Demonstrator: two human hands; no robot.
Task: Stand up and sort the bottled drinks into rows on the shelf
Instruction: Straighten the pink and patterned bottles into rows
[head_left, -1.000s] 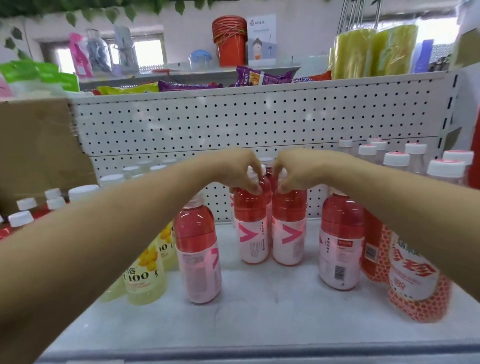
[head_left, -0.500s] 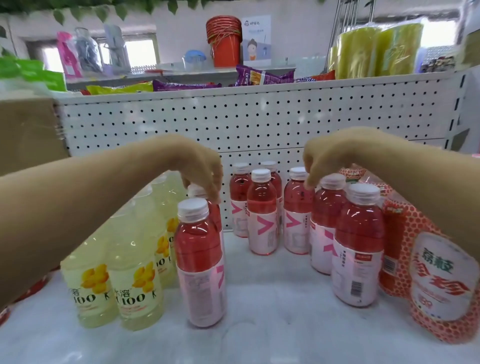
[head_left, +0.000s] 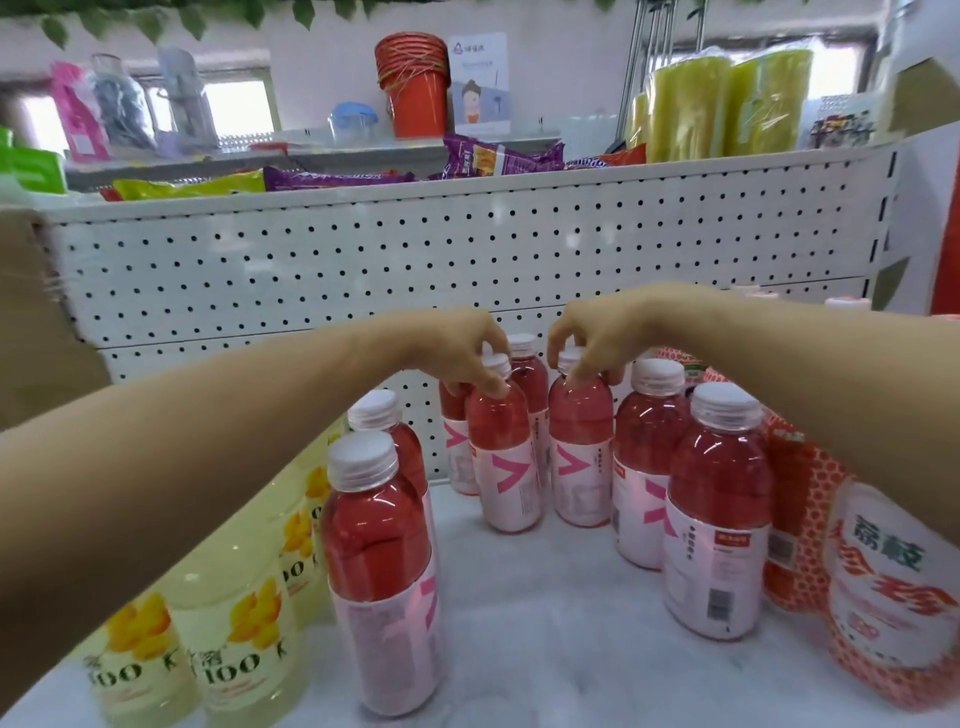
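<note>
Several red drink bottles with pink labels stand on the white shelf (head_left: 545, 623). My left hand (head_left: 457, 348) grips the cap and neck of one red bottle (head_left: 501, 457) in the middle at the back. My right hand (head_left: 597, 338) pinches the cap of the red bottle beside it (head_left: 579, 452). Both bottles stand upright, side by side and close together. More red bottles stand behind them by the pegboard. Two stand at front left (head_left: 379, 561) and two at right (head_left: 719, 519).
Pale yellow bottles (head_left: 239, 639) fill the left side of the shelf, and red-orange patterned bottles (head_left: 883, 597) the right. The white pegboard wall (head_left: 415, 260) closes the back. Snack bags and an orange bucket sit on the shelf above.
Half a second ago my hands were apart, over the outer red bottles. Both have moved inward and now hold the caps of the two middle bottles.
</note>
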